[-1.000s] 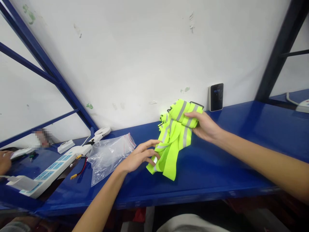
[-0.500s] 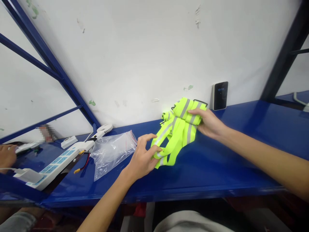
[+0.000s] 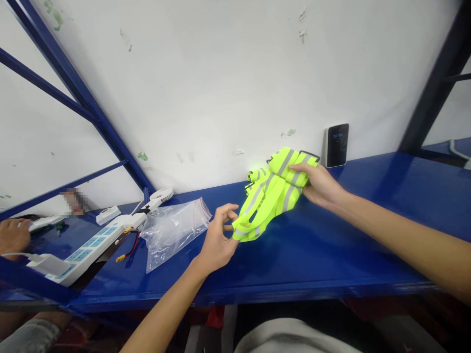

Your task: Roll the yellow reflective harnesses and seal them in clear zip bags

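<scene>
A bundle of neon-yellow reflective straps (image 3: 279, 179) with grey stripes and black buckles is held above the blue shelf. My right hand (image 3: 318, 185) grips its upper, folded part, thumb on top and fingers underneath. At the lower left end, my left hand (image 3: 221, 240) pinches the looped straps, its thumb hidden behind them. Behind the bundle lies a small roll of the same yellow strap (image 3: 256, 174), close to the wall. To the left of my left hand is a clear zip bag (image 3: 176, 230), lying flat.
A white power strip (image 3: 93, 250) with a plugged-in charger (image 3: 47, 264) runs along the left, near a small white fan (image 3: 162, 194) and a red-black cable (image 3: 133, 244). A black-screened device (image 3: 337, 145) leans on the wall. Another person's hand (image 3: 13, 236) is at far left.
My left hand has drawn the hanging loops together and slightly up, so they lie closer and narrower. The right hand keeps its grip on the folded part.
</scene>
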`<state>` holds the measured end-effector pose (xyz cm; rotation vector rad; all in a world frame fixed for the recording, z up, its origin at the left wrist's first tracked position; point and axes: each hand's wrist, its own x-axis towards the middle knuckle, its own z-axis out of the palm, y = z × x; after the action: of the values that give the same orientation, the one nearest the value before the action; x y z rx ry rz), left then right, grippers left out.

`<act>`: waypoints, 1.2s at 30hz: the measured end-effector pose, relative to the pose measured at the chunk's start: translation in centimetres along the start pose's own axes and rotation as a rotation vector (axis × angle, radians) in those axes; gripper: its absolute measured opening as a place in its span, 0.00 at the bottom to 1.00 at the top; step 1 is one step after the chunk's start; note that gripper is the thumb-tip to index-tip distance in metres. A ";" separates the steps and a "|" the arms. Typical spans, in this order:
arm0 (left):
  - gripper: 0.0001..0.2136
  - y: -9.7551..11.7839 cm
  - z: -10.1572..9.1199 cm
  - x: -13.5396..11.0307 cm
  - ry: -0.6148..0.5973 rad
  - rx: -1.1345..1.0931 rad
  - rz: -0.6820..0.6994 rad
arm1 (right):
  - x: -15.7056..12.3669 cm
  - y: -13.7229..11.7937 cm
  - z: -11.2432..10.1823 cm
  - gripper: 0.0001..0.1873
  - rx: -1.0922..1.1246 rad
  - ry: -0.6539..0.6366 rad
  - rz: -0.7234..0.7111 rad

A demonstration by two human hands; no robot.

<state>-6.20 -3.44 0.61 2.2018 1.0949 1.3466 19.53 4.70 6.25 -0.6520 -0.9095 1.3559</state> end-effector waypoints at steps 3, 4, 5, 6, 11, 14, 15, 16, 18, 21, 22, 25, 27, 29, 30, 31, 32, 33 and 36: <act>0.18 0.4 -0.3 0.4 -0.152 0.057 -0.069 | 0.2 -0.1 0.0 0.10 0.006 0.031 -0.018; 0.15 0.6 -0.5 0.5 -0.186 0.099 -0.061 | 0.1 -0.2 0.0 0.10 0.003 0.037 -0.027; 0.13 0.8 -0.6 0.5 -0.209 0.143 -0.039 | 0.1 -0.2 0.1 0.10 0.000 0.040 -0.039; 0.12 1.1 -0.8 0.5 -0.225 0.182 -0.007 | 0.1 -0.3 0.1 0.10 -0.002 0.042 -0.054; 0.18 2.1 -1.3 -0.1 -0.355 0.219 0.208 | 0.4 -0.2 0.0 0.10 -0.001 0.053 -0.112; 0.19 1.4 -1.2 -0.4 -0.379 0.297 0.330 | 0.6 -0.1 0.0 0.10 0.001 0.057 -0.120; 0.18 1.1 -1.1 -0.5 -0.364 0.355 0.364 | 0.5 -0.1 0.0 0.11 -0.001 0.058 -0.117; 0.15 0.7 -1.0 -0.6 -0.342 0.425 0.395 | 0.5 0.0 0.1 0.11 -0.006 0.061 -0.113; 0.09 0.1 -1.0 -0.7 -0.276 0.576 0.453 | 0.4 0.0 0.2 0.11 -0.018 0.072 -0.101; 0.07 -0.3 -1.0 -0.7 -0.128 0.720 0.582 | 0.5 0.0 0.2 0.10 -0.010 0.091 -0.079; 0.08 -0.4 -1.1 -0.8 -0.093 0.729 0.629 | 0.6 0.1 0.2 0.10 0.003 0.093 -0.061; 0.10 -0.6 -1.1 -0.8 -0.072 0.661 0.696 | 1.0 -0.1 0.1 0.10 0.050 0.078 0.012; 0.12 -0.8 -1.1 -0.8 -0.079 0.607 0.643 | 1.1 -0.4 0.1 0.10 0.081 0.059 0.035; 0.14 -0.8 -1.0 -0.8 -0.076 0.610 0.539 | 1.1 -0.9 0.2 0.11 0.115 0.052 0.016; 0.15 -0.8 -1.0 -0.7 -0.077 0.629 0.489 | 1.0 -1.2 0.3 0.11 0.127 0.048 0.000; 0.15 -0.7 -1.0 -0.7 -0.082 0.650 0.449 | 0.9 -1.5 0.3 0.11 0.133 0.044 -0.015; 0.15 -0.6 -0.9 -0.6 -0.091 0.666 0.423 | 0.9 -1.8 0.3 0.11 0.132 0.043 -0.027; 0.14 -0.5 -0.9 -0.6 -0.104 0.673 0.407 | 0.9 -2.0 0.3 0.11 0.126 0.044 -0.034; 0.10 -0.2 -0.7 -0.6 -0.191 0.670 0.368 | 1.0 -2.5 0.1 0.11 0.117 0.043 -0.039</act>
<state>-7.02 -3.80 0.48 3.0662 1.2353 0.9371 20.76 5.36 8.59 -0.5692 -0.7983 1.3443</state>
